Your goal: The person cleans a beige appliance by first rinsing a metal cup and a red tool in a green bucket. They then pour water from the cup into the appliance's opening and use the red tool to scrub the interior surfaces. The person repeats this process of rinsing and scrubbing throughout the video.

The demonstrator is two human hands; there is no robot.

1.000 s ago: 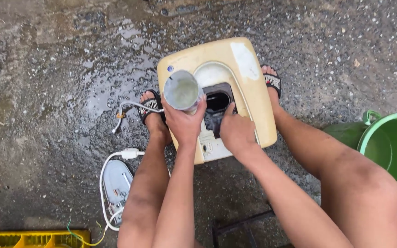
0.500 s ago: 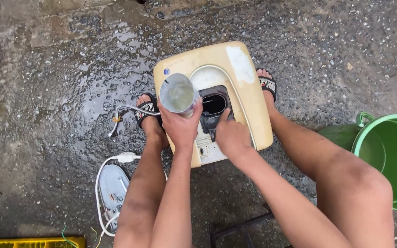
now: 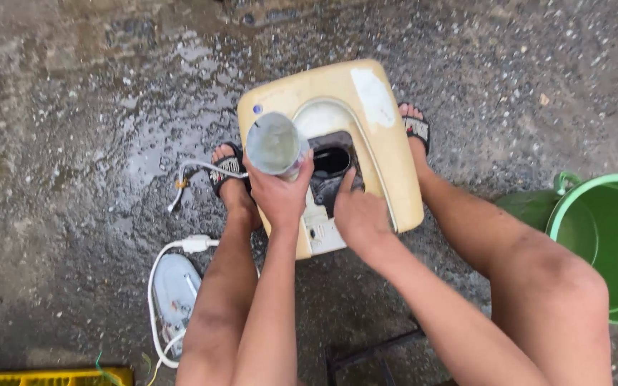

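left hand (image 3: pixel 280 196) wraps clear wet plastic cup (image 3: pixel 275 145), fingers closed | right hand (image 3: pixel 361 218) steadies cream plastic casing (image 3: pixel 366 121), fingers loosely curled, gripping nothing | cup light, likely slippery; grip mid-wall

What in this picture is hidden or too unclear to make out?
- Head view: inside of the cream appliance housing, whose opening is dark and partly covered by the right hand.
- Contents of the clear cup in the left hand: blurred.
- Green bucket: cut off by the right edge.
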